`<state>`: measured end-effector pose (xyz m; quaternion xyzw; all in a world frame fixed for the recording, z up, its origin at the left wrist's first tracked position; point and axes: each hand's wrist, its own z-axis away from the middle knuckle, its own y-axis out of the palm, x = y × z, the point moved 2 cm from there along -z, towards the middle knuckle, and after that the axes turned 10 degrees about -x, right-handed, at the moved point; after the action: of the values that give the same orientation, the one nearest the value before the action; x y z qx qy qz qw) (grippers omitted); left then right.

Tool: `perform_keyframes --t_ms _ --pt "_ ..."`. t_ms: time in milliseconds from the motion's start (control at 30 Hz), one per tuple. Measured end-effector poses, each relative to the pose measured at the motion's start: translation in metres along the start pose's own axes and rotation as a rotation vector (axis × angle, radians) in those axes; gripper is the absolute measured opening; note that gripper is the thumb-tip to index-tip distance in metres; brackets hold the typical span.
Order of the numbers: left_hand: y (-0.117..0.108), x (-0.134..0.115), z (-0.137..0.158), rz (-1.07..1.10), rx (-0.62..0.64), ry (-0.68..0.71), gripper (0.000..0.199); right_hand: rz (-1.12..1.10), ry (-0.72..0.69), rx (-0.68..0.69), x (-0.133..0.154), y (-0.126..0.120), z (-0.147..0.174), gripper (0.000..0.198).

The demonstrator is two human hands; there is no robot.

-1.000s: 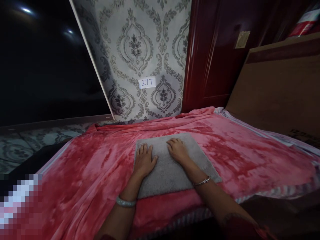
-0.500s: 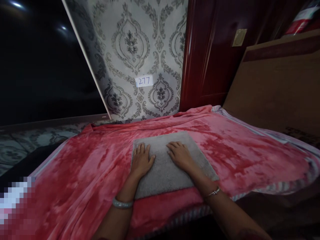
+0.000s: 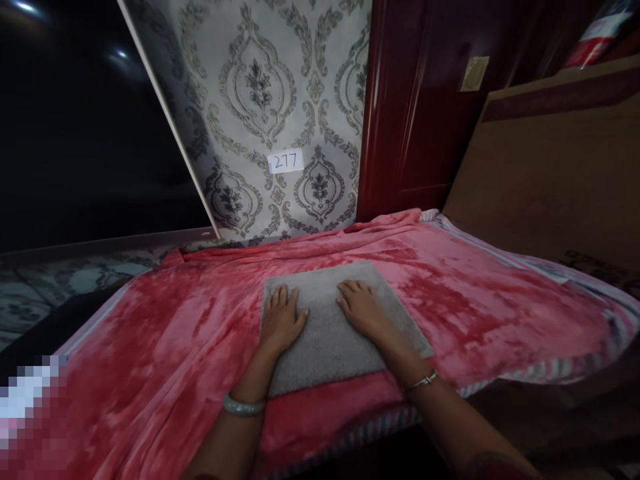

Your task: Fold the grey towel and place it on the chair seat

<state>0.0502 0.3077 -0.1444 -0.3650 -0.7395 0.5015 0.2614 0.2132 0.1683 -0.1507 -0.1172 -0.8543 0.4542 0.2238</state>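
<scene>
A grey, short-piled square mat (image 3: 320, 347) lies flat on a pink-red plush blanket (image 3: 210, 333). My left hand (image 3: 281, 321) rests palm down on the mat's left part, fingers spread and pointing away from me. On the right part of the mat lies my right hand (image 3: 363, 308), also palm down, its fingers stretched out toward the far left. Nothing is held in either hand. A pale bangle (image 3: 243, 405) circles my left wrist, and a thin metal bracelet (image 3: 421, 381) is on the right one.
Behind the blanket rises a patterned wallpaper wall with a paper label (image 3: 286, 161) reading 277. A large dark screen (image 3: 95, 133) stands at the left. To the right are a dark red wooden panel (image 3: 410, 120) and a big cardboard box (image 3: 550, 173).
My right hand has slid slightly to the right on the mat. My left hand stays in place on it. The whole view has shifted a little.
</scene>
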Motion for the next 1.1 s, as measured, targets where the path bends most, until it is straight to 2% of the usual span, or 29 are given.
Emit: perform_keyframes --t_ms 100,167,233,367,467,533,633,700,767,833,900,967,1100 --pt "0.001 0.000 0.000 0.000 -0.010 0.000 0.061 0.064 0.247 -0.128 -0.008 -0.005 0.002 0.040" --pt "0.001 0.000 0.000 0.001 -0.012 0.002 0.061 0.062 0.286 -0.165 -0.009 -0.008 0.001 0.041" --pt "0.000 0.000 0.000 0.004 -0.006 0.002 0.061 0.015 0.209 -0.139 -0.002 -0.008 -0.002 0.043" --pt "0.000 0.000 0.000 0.012 -0.009 0.004 0.062 -0.093 -0.018 0.020 0.021 -0.002 -0.012 0.039" --pt "0.002 0.001 0.000 0.005 -0.019 0.004 0.062 -0.076 -0.064 0.064 0.027 0.003 -0.013 0.035" --pt "0.003 0.001 0.000 0.002 -0.023 0.006 0.062 -0.049 0.017 0.009 0.021 0.005 -0.010 0.034" --pt "0.004 0.001 0.000 0.009 -0.018 0.008 0.062 -0.017 0.239 -0.162 0.007 0.005 -0.003 0.036" --pt "0.003 0.001 0.000 0.013 -0.009 0.007 0.062 -0.039 0.282 -0.240 0.003 0.004 -0.001 0.040" --pt "0.002 0.000 -0.001 0.014 -0.002 0.004 0.062 -0.084 0.191 -0.230 0.006 0.004 -0.002 0.044" --pt "0.000 0.000 -0.001 0.013 0.003 0.003 0.062 -0.104 0.049 -0.143 0.013 0.004 -0.002 0.044" --pt "-0.001 -0.001 -0.001 0.008 0.006 0.000 0.061 -0.082 -0.023 -0.054 0.018 0.005 -0.003 0.041" --pt "-0.002 -0.001 0.000 0.006 0.007 -0.004 0.061 -0.040 0.033 -0.031 0.018 0.005 -0.002 0.038" --pt "-0.001 0.000 0.000 0.009 0.003 -0.001 0.061 0.024 0.293 -0.139 0.009 0.003 -0.001 0.039"
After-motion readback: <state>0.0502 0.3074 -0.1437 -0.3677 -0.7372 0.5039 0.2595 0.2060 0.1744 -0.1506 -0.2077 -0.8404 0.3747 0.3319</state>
